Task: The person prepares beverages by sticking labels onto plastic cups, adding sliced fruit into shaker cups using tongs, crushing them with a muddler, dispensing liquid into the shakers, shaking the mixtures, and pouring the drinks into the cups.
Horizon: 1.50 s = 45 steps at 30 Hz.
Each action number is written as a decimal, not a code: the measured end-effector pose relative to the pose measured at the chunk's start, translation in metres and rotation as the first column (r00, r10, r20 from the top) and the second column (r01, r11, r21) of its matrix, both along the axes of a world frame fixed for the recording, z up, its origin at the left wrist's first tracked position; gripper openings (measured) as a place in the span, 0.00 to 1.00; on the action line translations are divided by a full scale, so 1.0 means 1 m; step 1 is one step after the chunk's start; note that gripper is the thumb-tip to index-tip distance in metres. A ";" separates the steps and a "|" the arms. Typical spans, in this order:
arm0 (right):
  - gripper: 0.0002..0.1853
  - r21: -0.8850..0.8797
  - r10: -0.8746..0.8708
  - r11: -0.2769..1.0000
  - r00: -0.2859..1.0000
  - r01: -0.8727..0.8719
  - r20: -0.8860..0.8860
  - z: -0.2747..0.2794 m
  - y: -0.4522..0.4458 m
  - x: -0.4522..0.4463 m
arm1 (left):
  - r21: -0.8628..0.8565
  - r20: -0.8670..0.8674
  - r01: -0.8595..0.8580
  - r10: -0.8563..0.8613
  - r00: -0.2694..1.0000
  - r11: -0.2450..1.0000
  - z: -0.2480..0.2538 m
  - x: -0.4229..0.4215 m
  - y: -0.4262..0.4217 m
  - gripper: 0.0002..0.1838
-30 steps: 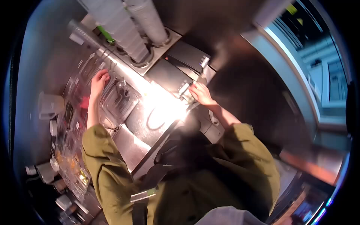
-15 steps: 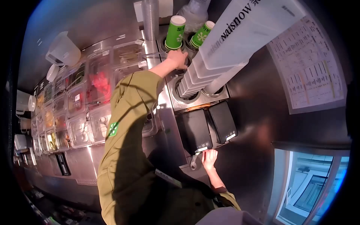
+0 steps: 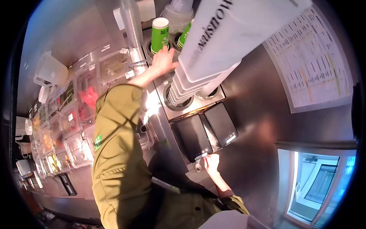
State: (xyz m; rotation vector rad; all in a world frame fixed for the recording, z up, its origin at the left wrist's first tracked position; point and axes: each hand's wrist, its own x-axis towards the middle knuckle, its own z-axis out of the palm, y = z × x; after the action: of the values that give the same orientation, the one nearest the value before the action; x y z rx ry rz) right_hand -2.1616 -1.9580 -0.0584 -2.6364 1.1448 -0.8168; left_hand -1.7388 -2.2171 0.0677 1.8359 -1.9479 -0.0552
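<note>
My left hand (image 3: 164,61) reaches up to a green paper cup (image 3: 159,36) with a white rim, set in a round counter holder. The fingers are apart, and the fingertips overlap the cup's lower part; whether they press on it I cannot tell. Right beside that hand rises a leaning stack of translucent plastic cups (image 3: 206,57) with dark lettering. My right hand (image 3: 212,164) is closed, at the front corner of a flat black device (image 3: 193,137) with small marks. What its fingers hold, if anything, is hidden. Another black device (image 3: 221,124) lies alongside.
Lidded clear food containers (image 3: 78,149) fill the left counter. A tall stack of clear lids or cups (image 3: 131,24) stands at the back. More green cups (image 3: 185,35) are partly hidden. Printed sheets (image 3: 312,61) hang at right, above a bright window-like opening (image 3: 318,187).
My left hand has risen from the holder area to the green cup's lower part, its fingers spreading. The view has shifted slightly. My right hand stays by the black device.
</note>
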 end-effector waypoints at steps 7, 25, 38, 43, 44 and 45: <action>0.09 0.094 0.051 0.994 0.994 -0.060 0.098 0.014 0.002 -0.001 | 0.146 -0.081 -0.361 0.375 0.923 0.921 0.102 0.028 0.047 0.36; 0.10 0.418 -0.234 0.554 0.347 -0.720 0.908 0.308 0.000 -0.014 | -0.102 -0.952 -0.169 -0.145 -0.270 0.980 0.124 -0.281 0.341 0.31; 0.43 0.456 -0.364 0.775 0.281 -0.438 0.888 0.299 0.080 -0.268 | -0.218 -0.969 0.732 -0.056 -0.239 0.645 0.132 -0.513 0.340 0.42; 0.35 0.590 -0.465 0.783 0.442 -0.198 0.767 0.311 0.083 -0.321 | -0.323 -0.813 0.669 -0.558 0.166 0.669 0.181 -0.577 0.293 0.49; 0.35 0.550 -0.449 0.777 0.344 -0.307 0.825 0.320 0.077 -0.337 | -0.343 -0.832 0.597 -0.530 0.165 0.725 0.182 -0.576 0.287 0.48; 0.37 0.573 -0.499 0.729 0.282 -0.374 0.819 0.321 0.064 -0.358 | -0.359 -0.849 0.519 -0.502 0.163 0.776 0.179 -0.573 0.284 0.47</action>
State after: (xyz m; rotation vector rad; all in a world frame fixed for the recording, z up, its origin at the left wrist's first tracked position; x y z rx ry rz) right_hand -2.5200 -1.8944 0.2626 -0.9747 0.8476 -1.3572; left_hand -2.3122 -1.9327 0.2464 0.6195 -1.5007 -1.1031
